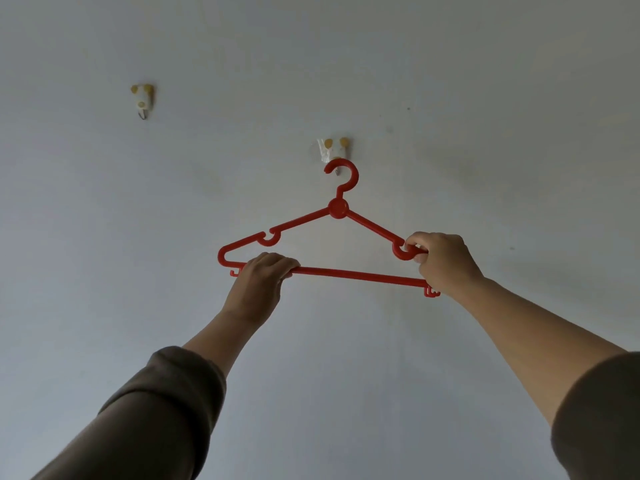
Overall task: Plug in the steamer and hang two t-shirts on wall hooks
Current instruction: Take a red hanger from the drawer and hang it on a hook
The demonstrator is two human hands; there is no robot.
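Observation:
A bare red plastic hanger is held up against the pale wall. Its curved top loops around the small metal hook of a white wall hook with yellow pins. My left hand grips the left part of the hanger's bottom bar. My right hand holds the right shoulder notch and right end. No t-shirt and no steamer are in view.
A second white wall hook with yellow pins is fixed higher on the wall to the left, with nothing on it. The grey wall fills the rest of the view. Both forearms wear pushed-up dark sleeves.

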